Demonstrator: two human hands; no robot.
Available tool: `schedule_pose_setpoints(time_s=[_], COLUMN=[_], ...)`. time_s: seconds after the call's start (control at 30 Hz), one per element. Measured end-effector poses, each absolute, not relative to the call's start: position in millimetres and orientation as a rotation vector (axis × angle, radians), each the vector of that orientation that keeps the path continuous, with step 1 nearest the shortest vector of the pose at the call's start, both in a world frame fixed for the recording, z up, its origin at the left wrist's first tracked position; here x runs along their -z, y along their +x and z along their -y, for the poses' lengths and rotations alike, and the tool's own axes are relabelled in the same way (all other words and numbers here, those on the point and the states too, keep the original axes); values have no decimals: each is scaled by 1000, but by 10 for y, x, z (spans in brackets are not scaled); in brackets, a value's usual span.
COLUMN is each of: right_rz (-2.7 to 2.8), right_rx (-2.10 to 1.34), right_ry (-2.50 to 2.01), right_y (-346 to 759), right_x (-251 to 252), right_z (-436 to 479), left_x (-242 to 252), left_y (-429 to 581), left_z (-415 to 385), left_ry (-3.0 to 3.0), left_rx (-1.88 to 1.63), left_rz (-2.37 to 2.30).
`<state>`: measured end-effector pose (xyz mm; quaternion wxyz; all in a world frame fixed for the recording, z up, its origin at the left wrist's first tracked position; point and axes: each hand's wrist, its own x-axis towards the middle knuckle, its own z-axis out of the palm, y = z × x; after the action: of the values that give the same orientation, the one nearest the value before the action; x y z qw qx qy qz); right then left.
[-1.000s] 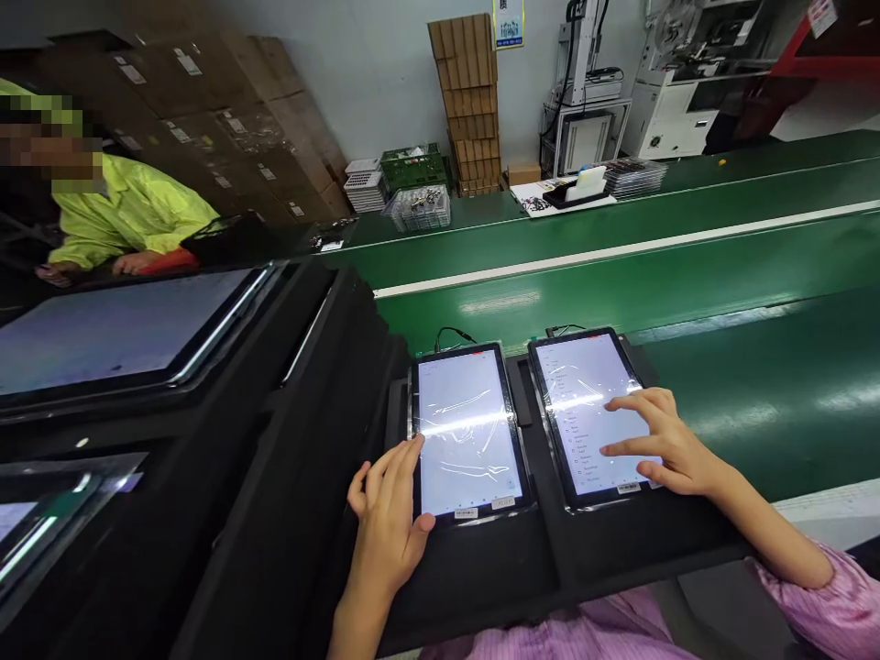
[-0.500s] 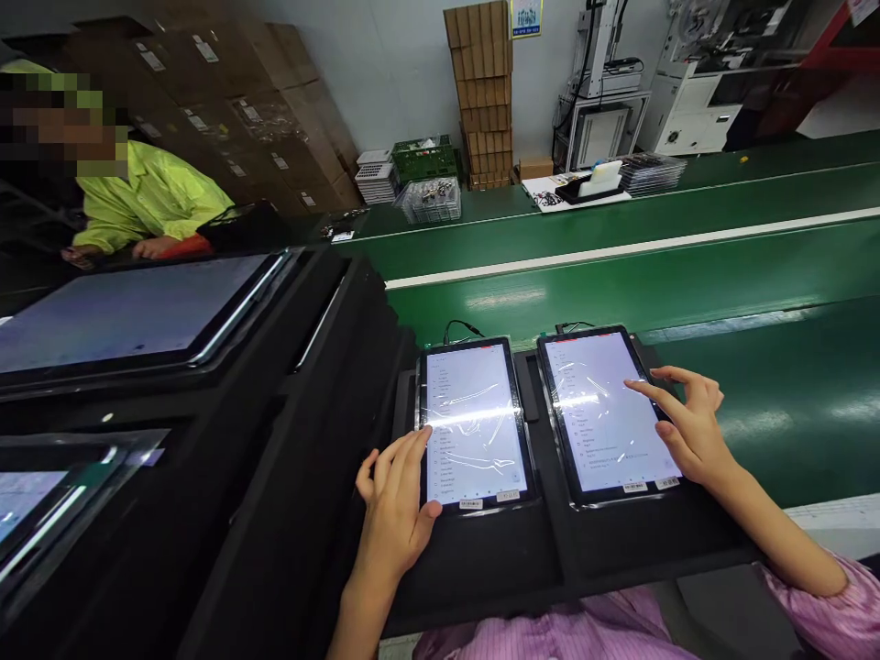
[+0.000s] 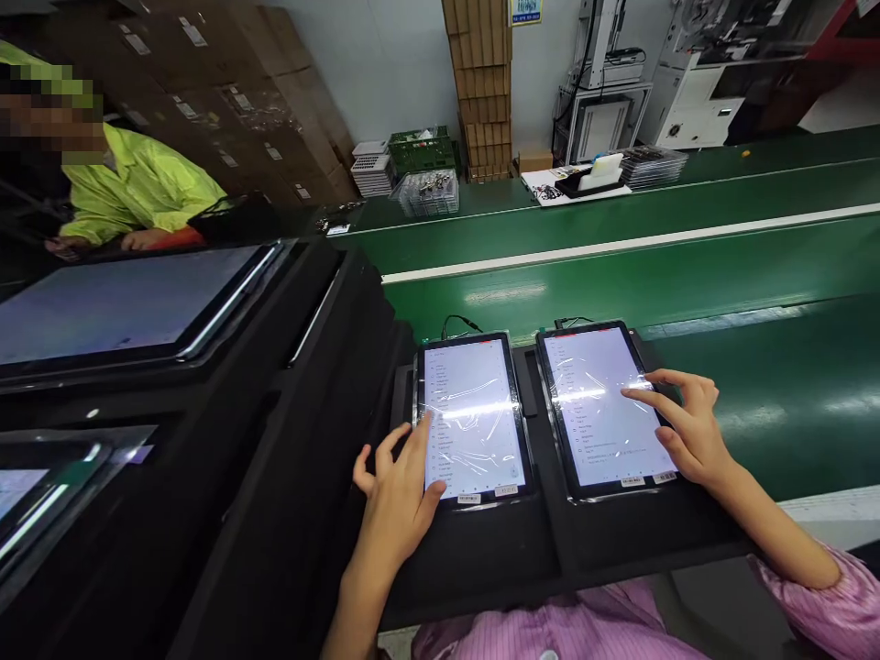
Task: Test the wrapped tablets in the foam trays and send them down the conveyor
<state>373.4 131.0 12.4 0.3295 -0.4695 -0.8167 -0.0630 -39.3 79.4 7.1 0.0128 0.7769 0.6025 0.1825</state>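
Note:
Two lit tablets lie side by side in a black foam tray [image 3: 536, 550] in front of me. My left hand [image 3: 395, 495] rests at the left edge of the left tablet [image 3: 474, 417], fingers apart, its index fingertip touching the screen's left side. My right hand [image 3: 684, 426] hovers over the right edge of the right tablet [image 3: 605, 408], fingers spread, index finger pointing onto the screen. Both screens show white list pages under wrinkled protective film. Neither hand holds anything.
Stacked black trays with larger screens [image 3: 124, 307] fill the left. A green conveyor belt [image 3: 653, 266] runs behind the tablets. A person in a yellow-green jacket [image 3: 137, 192] works at far left. Cardboard boxes [image 3: 481, 92], crates and machines line the back wall.
My left index finger has slid up the left tablet's edge. My right hand moved from the lower screen up to the right tablet's upper right side. The view shifted slightly.

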Motion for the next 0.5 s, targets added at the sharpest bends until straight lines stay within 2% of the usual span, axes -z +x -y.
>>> schedule_pose_setpoints(time_s=[0.27, 0.5], right_rz=[2509, 2544], right_rx=[64, 103], right_ry=[-767, -629], right_y=[3688, 3572], right_x=[-126, -264], right_z=[-1278, -1268], left_x=[-30, -33], left_y=[-348, -330], left_z=[-801, -795], left_ry=[2341, 2346], left_rx=[-629, -553], left_rz=[-2037, -2067])
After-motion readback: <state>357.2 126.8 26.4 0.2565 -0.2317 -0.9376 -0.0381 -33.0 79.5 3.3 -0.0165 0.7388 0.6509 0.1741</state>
